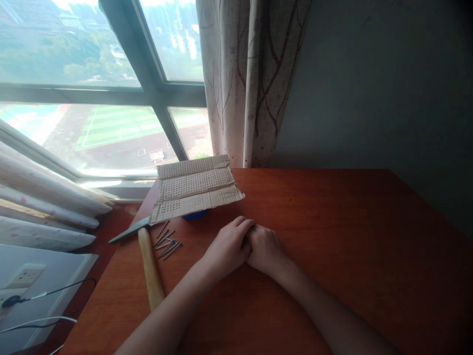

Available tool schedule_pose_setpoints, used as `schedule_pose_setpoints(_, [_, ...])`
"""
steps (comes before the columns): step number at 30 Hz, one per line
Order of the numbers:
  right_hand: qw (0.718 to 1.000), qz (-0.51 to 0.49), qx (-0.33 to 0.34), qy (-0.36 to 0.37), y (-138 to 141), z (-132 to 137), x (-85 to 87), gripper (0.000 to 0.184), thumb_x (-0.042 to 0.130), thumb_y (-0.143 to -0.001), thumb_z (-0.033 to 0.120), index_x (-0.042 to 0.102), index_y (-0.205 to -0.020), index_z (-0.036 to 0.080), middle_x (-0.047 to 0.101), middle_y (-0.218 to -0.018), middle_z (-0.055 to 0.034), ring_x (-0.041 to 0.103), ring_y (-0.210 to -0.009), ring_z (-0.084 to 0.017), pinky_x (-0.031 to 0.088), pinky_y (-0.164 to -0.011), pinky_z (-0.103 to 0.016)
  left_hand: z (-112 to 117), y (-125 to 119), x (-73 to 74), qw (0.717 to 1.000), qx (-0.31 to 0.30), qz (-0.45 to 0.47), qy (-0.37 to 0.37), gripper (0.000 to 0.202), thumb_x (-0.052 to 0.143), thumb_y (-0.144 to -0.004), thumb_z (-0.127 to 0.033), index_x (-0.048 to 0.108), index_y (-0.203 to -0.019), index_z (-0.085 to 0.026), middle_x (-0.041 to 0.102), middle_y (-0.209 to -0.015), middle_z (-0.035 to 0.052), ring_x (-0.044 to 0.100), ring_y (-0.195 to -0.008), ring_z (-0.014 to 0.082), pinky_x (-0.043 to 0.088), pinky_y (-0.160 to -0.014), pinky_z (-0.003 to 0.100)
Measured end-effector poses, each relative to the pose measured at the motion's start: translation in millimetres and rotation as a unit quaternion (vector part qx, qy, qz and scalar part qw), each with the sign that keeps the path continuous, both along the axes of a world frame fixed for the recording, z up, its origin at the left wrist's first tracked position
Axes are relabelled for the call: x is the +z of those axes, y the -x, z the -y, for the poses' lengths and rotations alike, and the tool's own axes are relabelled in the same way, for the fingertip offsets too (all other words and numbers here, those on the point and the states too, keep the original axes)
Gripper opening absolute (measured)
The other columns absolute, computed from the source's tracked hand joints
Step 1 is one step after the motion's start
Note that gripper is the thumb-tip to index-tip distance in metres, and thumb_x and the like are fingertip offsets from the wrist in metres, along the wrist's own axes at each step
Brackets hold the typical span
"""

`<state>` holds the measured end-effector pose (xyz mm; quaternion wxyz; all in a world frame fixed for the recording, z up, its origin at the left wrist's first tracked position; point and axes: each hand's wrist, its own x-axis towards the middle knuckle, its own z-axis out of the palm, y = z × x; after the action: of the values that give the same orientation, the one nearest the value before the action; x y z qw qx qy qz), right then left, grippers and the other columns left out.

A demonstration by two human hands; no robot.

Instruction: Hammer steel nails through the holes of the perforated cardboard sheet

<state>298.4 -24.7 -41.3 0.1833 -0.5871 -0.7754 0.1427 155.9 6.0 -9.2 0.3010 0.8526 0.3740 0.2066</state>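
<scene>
Fingers (244,224) of the left hand (229,244) and right hand (266,245) press together, clasped, right of nails (169,243) and hammer (151,268) near the left edge of the table (343,222).

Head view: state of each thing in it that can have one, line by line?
Left bare hand, clasped with the other
Right bare hand, clasped with the left
Tan cardboard sheet with punched holes, creased, nearest strip partly unpunched
Blue object beneath it, mostly hidden
Wooden-handled hammer with grey metal head, lying down
Thin grey metal nails, lying loose
Black plug, plugged in
Pale patterned curtains, drawn aside
Framed glass window, cannot tell if shut
</scene>
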Motion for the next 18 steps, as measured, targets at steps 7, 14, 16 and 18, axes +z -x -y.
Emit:
schedule_pose_setpoints(7, [1.0, -0.004, -0.005, 0.009, 1.3, -0.5, -0.1, 0.022, 0.056, -0.081, 0.023, 0.07, -0.097, 0.016, 0.076, -0.093, -0.0112, 0.072, -0.083, -0.026, 0.047, -0.068, -0.031, 0.4, 0.5, -2.3, 1.0, -0.005, 0.016, 0.006, 0.047, 0.049, -0.075, -0.004, 0.061, -0.119, -0.016, 0.064, -0.112, 0.0094, 0.064, -0.099, 0.0214, 0.053, -0.089, 0.034])
schedule_pose_setpoints(14, [1.0, -0.013, 0.002, 0.012, -1.8, -0.5, -1.5, 0.021, 0.057, -0.08, 0.024, 0.068, -0.096, 0.017, 0.075, -0.093, -0.0115, 0.071, -0.083, -0.026, 0.047, -0.067, -0.031, 0.5, 1.4, -0.9, 1.0, 0.0, 0.011, 0.001, 0.047, 0.051, -0.075, -0.006, 0.061, -0.12, -0.016, 0.064, -0.113, 0.0098, 0.064, -0.1, 0.0222, 0.053, -0.088, 0.034])
schedule_pose_setpoints(16, [1.0, -0.017, 0.008, 0.016, -3.1, -1.4, -2.6, 0.019, 0.058, -0.079, 0.024, 0.068, -0.095, 0.017, 0.075, -0.092, -0.0112, 0.071, -0.082, -0.026, 0.047, -0.067, -0.031, 0.3, 1.1, 0.1, 1.0, 0.005, 0.013, -0.004, 0.045, 0.052, -0.075, -0.006, 0.062, -0.118, -0.016, 0.064, -0.112, 0.0094, 0.064, -0.099, 0.022, 0.053, -0.088, 0.034])
schedule_pose_setpoints(18, [0.999, -0.023, 0.012, 0.019, -3.8, -2.4, -4.1, 0.018, 0.059, -0.079, 0.023, 0.067, -0.093, 0.017, 0.076, -0.091, -0.0114, 0.071, -0.081, -0.025, 0.046, -0.067, -0.03, 0.1, 0.9, 1.0, 1.0, 0.007, 0.02, -0.009, 0.044, 0.052, -0.074, -0.005, 0.062, -0.116, -0.016, 0.064, -0.111, 0.0089, 0.064, -0.098, 0.0214, 0.053, -0.088, 0.034])
